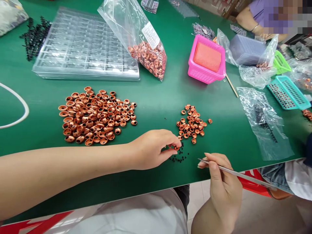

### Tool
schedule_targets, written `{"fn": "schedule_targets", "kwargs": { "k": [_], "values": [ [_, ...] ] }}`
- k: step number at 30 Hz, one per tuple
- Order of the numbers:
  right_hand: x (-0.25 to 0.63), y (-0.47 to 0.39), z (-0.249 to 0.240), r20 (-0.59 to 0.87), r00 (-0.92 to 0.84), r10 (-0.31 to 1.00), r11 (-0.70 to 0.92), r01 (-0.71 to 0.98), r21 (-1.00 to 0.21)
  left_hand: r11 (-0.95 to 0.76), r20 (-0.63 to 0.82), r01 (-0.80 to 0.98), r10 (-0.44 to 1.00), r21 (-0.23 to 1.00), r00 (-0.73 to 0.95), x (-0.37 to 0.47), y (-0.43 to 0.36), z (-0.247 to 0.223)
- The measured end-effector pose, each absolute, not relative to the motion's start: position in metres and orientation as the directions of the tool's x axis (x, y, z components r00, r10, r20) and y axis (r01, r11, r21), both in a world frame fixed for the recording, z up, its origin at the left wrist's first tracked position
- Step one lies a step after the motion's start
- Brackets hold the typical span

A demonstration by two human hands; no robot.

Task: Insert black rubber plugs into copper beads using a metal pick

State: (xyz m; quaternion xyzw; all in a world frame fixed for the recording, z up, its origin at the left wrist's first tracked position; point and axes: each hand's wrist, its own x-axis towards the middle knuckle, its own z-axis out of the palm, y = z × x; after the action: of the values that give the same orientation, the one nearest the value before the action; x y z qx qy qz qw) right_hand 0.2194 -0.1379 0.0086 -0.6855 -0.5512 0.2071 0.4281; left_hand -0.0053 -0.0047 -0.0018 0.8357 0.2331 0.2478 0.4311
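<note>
My left hand (153,148) reaches across the green table and pinches a small copper-coloured cup (176,148) between thumb and fingertips. Beneath that cup lie scattered tiny black pieces (179,159). Just beyond is a small pile of similar copper cups (191,125). My right hand (223,182), at the table's front edge, grips thin metal tweezers (234,171), whose tip points left toward the black pieces without touching them. A larger heap of bigger copper cups (95,117) spreads out beyond my left forearm.
Stacked clear plastic trays (85,45) stand at the back left, beside a bag of copper cups (152,58) and black sprue parts (35,35). A pink basket (206,76) holds an orange-red block. A plastic bag (270,130) and teal basket (290,92) lie right. Another person's arm (248,22) rests at the far side.
</note>
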Motion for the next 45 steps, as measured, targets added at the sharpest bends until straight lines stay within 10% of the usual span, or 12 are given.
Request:
{"fn": "schedule_targets", "kwargs": {
  "k": [7,45],
  "values": [
    [0.180,-0.125,-0.003,0.262,0.369,0.892,0.190,0.221,-0.957,-0.541,0.210,0.192,0.594,0.819,0.777,-0.004,-0.005,-0.003],
    [0.172,-0.120,-0.008,0.470,0.281,0.837,0.298,0.487,-0.821,-0.638,0.328,0.119,0.536,0.761,0.778,-0.001,-0.007,-0.001]
  ]
}}
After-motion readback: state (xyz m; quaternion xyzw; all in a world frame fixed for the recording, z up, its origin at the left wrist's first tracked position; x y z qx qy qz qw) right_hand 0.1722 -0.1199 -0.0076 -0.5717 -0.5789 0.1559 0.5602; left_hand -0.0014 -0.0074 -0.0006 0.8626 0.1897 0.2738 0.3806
